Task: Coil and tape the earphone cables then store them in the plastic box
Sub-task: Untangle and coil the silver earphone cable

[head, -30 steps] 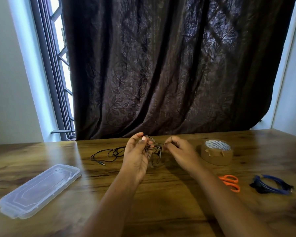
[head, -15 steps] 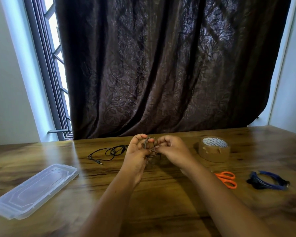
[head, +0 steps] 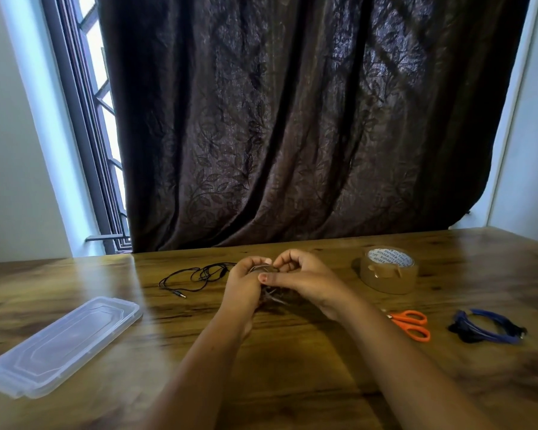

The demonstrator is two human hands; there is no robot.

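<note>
One coiled cable (head: pixel 263 268), pinched by left hand (head: pixel 241 285) and right hand (head: pixel 305 279), mid-table (head: pixel 292 367).

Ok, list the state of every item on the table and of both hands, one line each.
plastic box: closed, lid on, lying flat.
black earphone cable: loose, uncoiled.
coiled cable: held between both hands, ends hanging below.
left hand: grips the coiled cable.
right hand: pinches the coiled cable.
tape roll: lying flat, untouched.
scissors: lying flat, handles together.
blue cable: bundled, lying apart.
</note>
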